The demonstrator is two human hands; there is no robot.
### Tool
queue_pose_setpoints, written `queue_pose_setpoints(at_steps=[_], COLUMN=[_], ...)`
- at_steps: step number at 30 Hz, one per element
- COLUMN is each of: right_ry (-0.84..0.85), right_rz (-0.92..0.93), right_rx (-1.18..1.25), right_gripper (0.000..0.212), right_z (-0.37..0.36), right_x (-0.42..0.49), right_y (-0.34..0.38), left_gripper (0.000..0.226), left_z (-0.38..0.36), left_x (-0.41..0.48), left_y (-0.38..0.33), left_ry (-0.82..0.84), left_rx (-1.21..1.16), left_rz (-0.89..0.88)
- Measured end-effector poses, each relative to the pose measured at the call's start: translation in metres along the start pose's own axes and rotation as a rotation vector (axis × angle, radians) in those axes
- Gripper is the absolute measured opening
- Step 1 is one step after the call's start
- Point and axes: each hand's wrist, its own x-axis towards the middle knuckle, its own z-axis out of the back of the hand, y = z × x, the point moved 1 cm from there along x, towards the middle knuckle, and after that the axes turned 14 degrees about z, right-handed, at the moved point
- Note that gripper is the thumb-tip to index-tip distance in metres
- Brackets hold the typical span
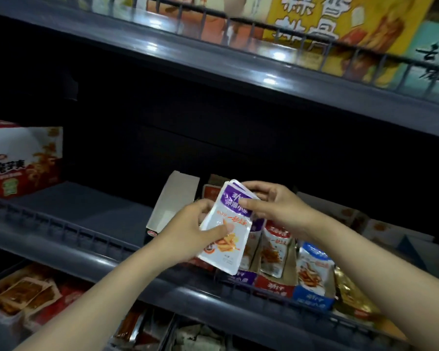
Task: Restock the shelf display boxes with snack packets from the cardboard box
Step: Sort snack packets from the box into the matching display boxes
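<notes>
I hold a stack of purple-topped white snack packets (pixel 228 231) in front of the middle shelf. My left hand (pixel 188 234) grips the stack's lower left side, thumb across the front. My right hand (pixel 269 206) pinches the stack's top right edge. Just behind and below stand the display boxes: a purple one (pixel 240 277), a red one (pixel 274 287) with red-topped packets, and a blue one (pixel 313 300) with blue-topped packets. An open white box flap (pixel 173 201) rises to the left of them. The cardboard box is out of view.
A red and white snack carton (pixel 20 160) sits at the shelf's far left. The wire shelf rail (pixel 69 231) runs along the front edge. Large snack bags (pixel 340 24) line the upper shelf. Packets fill the lower shelf (pixel 23 297). Gold packets (pixel 352 297) lie right of the blue box.
</notes>
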Motion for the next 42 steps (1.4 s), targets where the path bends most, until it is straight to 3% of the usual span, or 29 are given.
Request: queue_pose_setpoints(at_steps=[4,6,10,14,18,20,24,27,33,38,42], right_ry=[0.056,-0.006,-0.196,-0.158,-0.059,-0.026,0.087,0.085,0.198,0.314,0.238], right_rz=[-0.025,-0.017,0.001,-0.023,0.072,0.082,0.011,0.039,0.070,-0.029,0.001], right_rx=[0.019,-0.052,-0.302,-0.477,-0.613,-0.648,-0.625,-0.682,-1.044,-1.004,-0.999], right_gripper=[0.037,0.042,0.043,0.038,0.027,0.027,0.053,0.060,0.072,0.074,0.074], right_z=[0.015,0.023,0.049,0.047,0.027,0.023,0.020,0.013,-0.001,-0.001,0.001], right_x=[-0.022,-0.026,-0.022,-0.012,0.000,0.004,0.008,0.008,0.002,0.000,-0.002], right_y=[-0.006,-0.009,-0.022,-0.039,-0.048,-0.051,-0.055,-0.058,-0.068,-0.073,-0.074], left_gripper=[0.013,0.018,0.040,0.038,0.045,0.044,0.056,0.056,0.055,0.059,0.060], left_z=[-0.022,-0.030,-0.036,-0.047,-0.054,-0.057,-0.058,-0.059,-0.058,-0.059,-0.059], left_x=[-0.002,0.001,0.003,-0.005,-0.005,-0.007,-0.011,-0.012,-0.012,-0.011,-0.011], left_y=[-0.005,-0.003,0.021,0.049,0.064,0.065,0.070,0.070,0.072,0.074,0.075], left_ry=[-0.031,-0.084,-0.270,-0.331,-0.434,-0.441,-0.399,-0.397,-0.395,-0.386,-0.390], left_rx=[-0.061,-0.045,0.339,0.712,0.833,0.836,0.827,0.818,0.820,0.832,0.830], left_rz=[-0.043,-0.048,-0.077,-0.207,-0.297,-0.284,-0.217,-0.216,-0.231,-0.225,-0.234])
